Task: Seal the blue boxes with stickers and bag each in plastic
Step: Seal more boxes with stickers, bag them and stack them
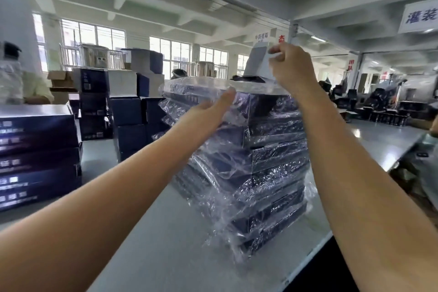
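Bare forearms (113, 199) reached over the grey tabletop (154, 244) to a stack of plastic-bagged dark blue flat boxes (267, 161) at 12 o'clock.
Left hand (211, 109) lay flat, fingers straight, against its top edge; right hand (292, 69) pinched a pale upright sheet (257, 61) above it.

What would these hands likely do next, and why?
Probably bring the right hand down, laying the pale piece it pinches flat on the stack: it stands upright above the top, while the left hand rests flat against the top wrapping.
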